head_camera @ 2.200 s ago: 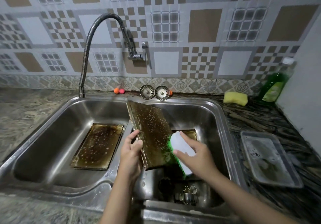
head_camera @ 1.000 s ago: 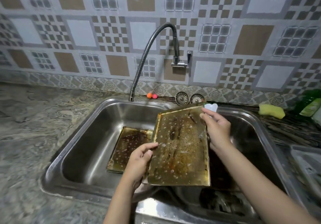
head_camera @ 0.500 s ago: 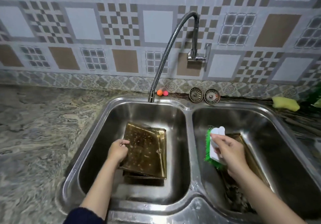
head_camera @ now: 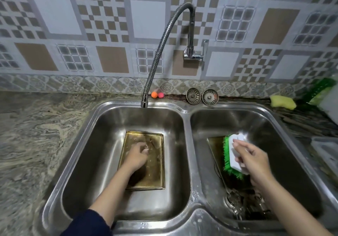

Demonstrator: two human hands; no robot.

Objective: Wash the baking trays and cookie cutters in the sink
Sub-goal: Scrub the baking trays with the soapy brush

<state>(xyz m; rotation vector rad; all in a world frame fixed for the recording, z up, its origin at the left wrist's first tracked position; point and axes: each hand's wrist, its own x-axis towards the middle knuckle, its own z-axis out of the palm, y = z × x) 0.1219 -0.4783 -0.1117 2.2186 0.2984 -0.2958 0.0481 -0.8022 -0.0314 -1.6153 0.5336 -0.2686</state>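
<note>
Setting down: your left hand (head_camera: 139,153) rests on the tray (head_camera: 157,173) lying flat in the left basin (head_camera: 102,135); whether its fingers grip is blurred.
Brush: your right hand (head_camera: 254,160) clamps the brush (head_camera: 230,155), bristles left, ready to scrub.
Right basin: another tray (head_camera: 215,144) leans there, cutters (head_camera: 237,202) at the near end.
Tap (head_camera: 144,102): dry, over the left basin for rinsing.

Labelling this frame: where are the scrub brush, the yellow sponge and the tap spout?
scrub brush (head_camera: 230,160): head view, green bristles.
yellow sponge (head_camera: 283,102): head view, its top face.
tap spout (head_camera: 144,102): head view, nozzle end.
</note>
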